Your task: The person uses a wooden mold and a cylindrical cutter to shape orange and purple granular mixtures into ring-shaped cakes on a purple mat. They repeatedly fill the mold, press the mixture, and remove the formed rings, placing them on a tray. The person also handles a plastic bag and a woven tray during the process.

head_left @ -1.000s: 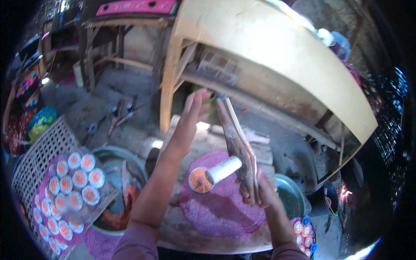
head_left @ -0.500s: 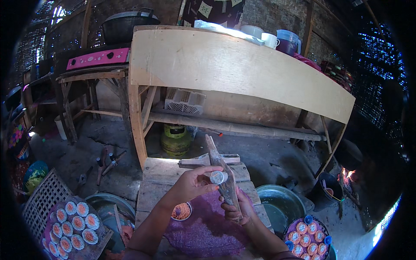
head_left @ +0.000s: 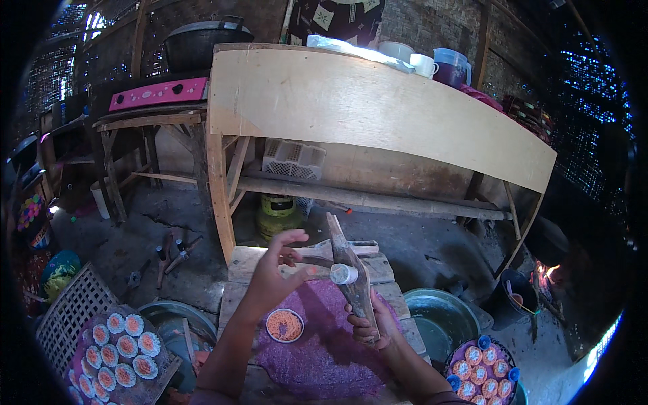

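My right hand point(head_left: 372, 326) grips the lower end of a long wooden press-like tool point(head_left: 353, 283) that tilts up and away from me. A short whitish cylinder point(head_left: 343, 273) sticks out from its middle. Just left of this cylinder, my left hand point(head_left: 273, 277) is raised with its fingers apart, holding nothing. Below it, a small bowl point(head_left: 284, 341) of orange crumbly or stringy food rests on a purple cloth point(head_left: 317, 368). Behind the tool, another wooden piece point(head_left: 364, 248) lies across the plank bench point(head_left: 246, 270).
Left, round orange-and-white pieces point(head_left: 127, 346) lie on a board beside a basin point(head_left: 175, 314); similar pieces point(head_left: 478, 374) sit on a tray at right. A water basin point(head_left: 442, 317), a dark bucket point(head_left: 506, 300) and a fire point(head_left: 543, 275) are right. A green gas cylinder point(head_left: 278, 219) stands under the table point(head_left: 371, 101).
My left hand has let go of the whitish cylinder and moved left and up, its fingers spreading. The right hand keeps hold of the wooden tool. More of the bowl now shows.
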Demonstrator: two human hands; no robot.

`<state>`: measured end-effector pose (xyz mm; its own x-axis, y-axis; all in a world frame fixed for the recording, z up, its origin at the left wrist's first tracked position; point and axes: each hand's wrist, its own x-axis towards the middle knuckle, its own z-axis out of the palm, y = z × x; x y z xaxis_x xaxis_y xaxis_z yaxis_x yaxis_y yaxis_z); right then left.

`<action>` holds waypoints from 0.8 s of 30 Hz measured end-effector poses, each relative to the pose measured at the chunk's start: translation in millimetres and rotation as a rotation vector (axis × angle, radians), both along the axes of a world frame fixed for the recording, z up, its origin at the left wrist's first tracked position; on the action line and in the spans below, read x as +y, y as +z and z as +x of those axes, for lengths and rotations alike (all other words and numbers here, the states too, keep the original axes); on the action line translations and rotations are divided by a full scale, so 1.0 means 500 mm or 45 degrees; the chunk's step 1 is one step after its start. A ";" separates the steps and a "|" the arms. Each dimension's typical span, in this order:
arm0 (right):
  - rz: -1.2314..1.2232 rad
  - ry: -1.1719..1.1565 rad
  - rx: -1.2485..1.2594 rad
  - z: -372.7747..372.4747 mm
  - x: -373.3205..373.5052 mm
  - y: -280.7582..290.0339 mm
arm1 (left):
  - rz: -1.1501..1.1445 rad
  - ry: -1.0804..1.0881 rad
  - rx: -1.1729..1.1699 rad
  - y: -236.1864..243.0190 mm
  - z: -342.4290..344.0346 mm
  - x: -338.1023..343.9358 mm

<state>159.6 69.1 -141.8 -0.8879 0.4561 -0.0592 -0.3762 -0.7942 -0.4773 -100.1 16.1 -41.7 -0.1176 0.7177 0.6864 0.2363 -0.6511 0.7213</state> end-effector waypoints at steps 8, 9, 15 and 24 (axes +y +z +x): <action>0.044 0.004 -0.091 0.001 -0.004 -0.002 | -0.264 -0.401 0.229 -0.022 0.051 0.008; 0.060 -0.015 -0.131 0.002 -0.004 -0.002 | -0.235 -0.415 0.200 -0.024 0.052 0.009; 0.152 0.032 -0.195 0.006 0.001 -0.002 | -0.248 -0.410 0.100 -0.032 0.043 0.010; 0.047 -0.009 -0.114 0.005 0.002 -0.001 | -0.381 -0.500 0.053 -0.022 0.039 0.013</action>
